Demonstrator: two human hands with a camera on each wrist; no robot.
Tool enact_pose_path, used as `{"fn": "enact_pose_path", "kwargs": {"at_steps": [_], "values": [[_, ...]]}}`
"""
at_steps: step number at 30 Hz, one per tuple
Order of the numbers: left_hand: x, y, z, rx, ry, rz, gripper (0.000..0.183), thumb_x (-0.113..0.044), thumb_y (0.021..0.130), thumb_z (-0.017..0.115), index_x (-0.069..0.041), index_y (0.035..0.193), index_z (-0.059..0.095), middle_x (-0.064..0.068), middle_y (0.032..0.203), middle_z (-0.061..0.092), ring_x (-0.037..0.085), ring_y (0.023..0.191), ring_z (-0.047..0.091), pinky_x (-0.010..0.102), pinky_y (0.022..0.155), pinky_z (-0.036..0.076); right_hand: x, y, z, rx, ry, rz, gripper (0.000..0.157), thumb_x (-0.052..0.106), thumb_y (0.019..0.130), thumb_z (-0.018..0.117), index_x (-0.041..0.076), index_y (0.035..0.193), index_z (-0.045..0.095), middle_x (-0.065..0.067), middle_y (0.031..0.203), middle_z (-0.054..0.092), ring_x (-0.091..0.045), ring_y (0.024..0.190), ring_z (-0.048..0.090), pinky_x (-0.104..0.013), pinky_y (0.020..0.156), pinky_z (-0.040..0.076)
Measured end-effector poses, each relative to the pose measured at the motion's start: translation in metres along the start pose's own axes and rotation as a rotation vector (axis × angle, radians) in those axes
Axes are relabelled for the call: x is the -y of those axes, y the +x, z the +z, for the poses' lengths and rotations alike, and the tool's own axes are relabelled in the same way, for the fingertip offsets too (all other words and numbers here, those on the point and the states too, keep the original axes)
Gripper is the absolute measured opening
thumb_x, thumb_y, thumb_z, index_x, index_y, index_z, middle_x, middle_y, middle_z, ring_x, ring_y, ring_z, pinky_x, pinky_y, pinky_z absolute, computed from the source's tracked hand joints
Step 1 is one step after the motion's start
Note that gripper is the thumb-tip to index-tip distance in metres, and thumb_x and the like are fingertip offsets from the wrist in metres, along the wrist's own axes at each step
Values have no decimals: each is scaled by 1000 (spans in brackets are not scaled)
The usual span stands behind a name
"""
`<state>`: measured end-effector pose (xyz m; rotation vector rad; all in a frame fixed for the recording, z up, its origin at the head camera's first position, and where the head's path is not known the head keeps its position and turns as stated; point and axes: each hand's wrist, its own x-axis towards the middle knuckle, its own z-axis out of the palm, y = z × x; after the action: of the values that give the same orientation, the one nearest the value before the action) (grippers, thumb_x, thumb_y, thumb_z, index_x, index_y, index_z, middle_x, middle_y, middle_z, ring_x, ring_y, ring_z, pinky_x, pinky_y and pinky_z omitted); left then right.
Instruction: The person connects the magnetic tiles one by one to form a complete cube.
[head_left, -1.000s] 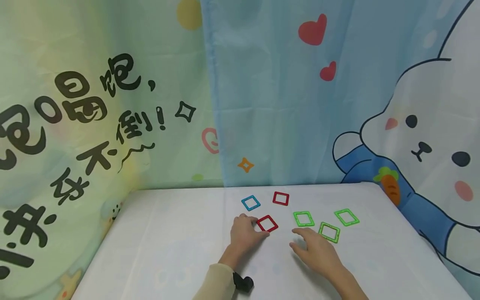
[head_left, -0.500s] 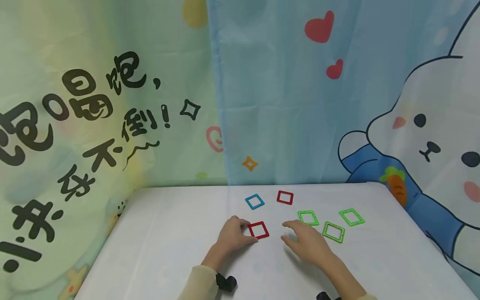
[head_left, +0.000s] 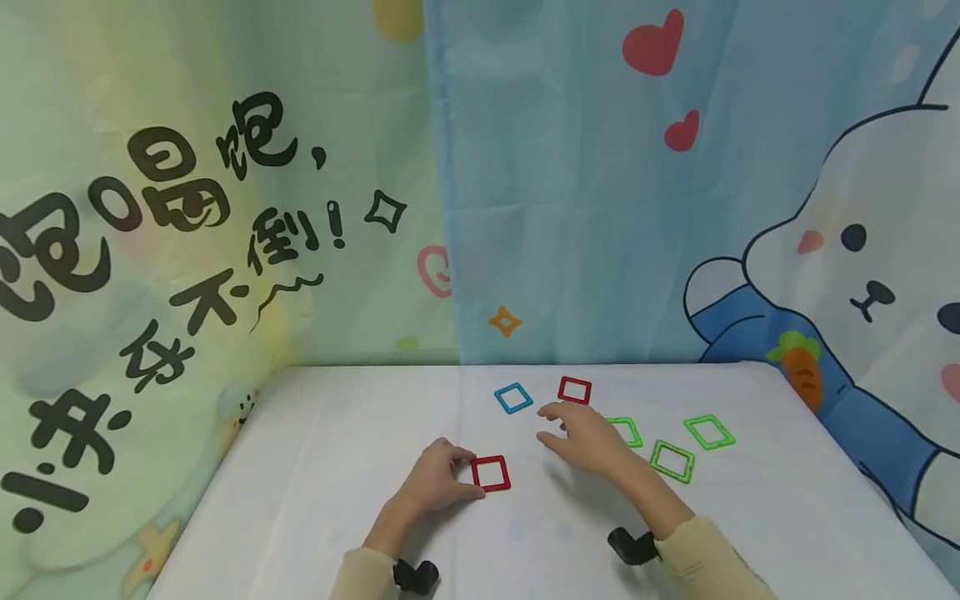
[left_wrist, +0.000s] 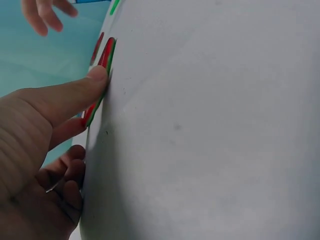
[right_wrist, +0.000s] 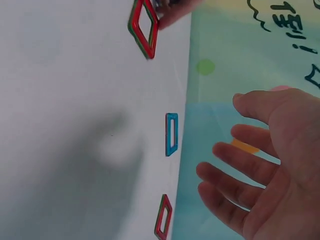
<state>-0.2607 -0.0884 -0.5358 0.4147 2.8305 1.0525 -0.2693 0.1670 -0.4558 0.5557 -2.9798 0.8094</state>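
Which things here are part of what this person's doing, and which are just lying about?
In the job:
held red frame, pinched by the left hand
blue frame, probably: the open right hand is near it

Just there, though some may get used later:
far red frame
three green frames
printed curtain, a backdrop

1. A white counter [head_left: 300, 467], its far edge against the hanging fabric.
2. A yellow-green fabric panel [head_left: 360, 125] on the left, printed with slanting black lettering [head_left: 195, 204], a black-outlined four-pointed star [head_left: 386, 211] and, at the top edge, a yellow disc [head_left: 398, 17].
3. A blue fabric panel [head_left: 540, 250] beside it, bearing two red hearts [head_left: 654, 48], the larger above the smaller, and a small orange star [head_left: 505, 322] low down.
4. A white cartoon animal [head_left: 892, 200] in blue at the right, a printed carrot [head_left: 802, 375] at its front.
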Motion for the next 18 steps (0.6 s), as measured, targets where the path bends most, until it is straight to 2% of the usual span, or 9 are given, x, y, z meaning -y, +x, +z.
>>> {"fn": "enact_pose_path", "kwargs": {"at_steps": [5,10,15,18], "values": [[0,-7,-1,-6,24,24,53,-31,67,90,-7,111,72,-3,89,51,14,84,49,30,71,45,-11,30,-2,81,51,-26,38,13,89,71,0,123,62,-17,114,65,-30,97,63,-43,82,52],[0,-11,0,1,17,32,54,-31,66,91,-8,111,72,-3,88,52,14,83,47,29,70,44,-26,63,-5,127,91,-42,39,9,88,71,-4,123,60,-21,113,63,-33,98,63,-44,83,51],[4,-12,0,12,-17,23,56,-32,67,90,-10,114,71,-6,90,53,13,84,46,29,73,44,-36,89,-3,188,124,-3,44,10,88,72,-3,127,58,-22,116,62,-36,107,57,-46,87,47],[5,-13,-1,11,-41,23,56,-31,68,90,-10,116,70,-6,91,54,12,86,47,30,76,44,-39,99,1,224,140,33,47,12,87,73,-1,130,57,-20,116,62,-34,107,56,-46,87,47]]}}
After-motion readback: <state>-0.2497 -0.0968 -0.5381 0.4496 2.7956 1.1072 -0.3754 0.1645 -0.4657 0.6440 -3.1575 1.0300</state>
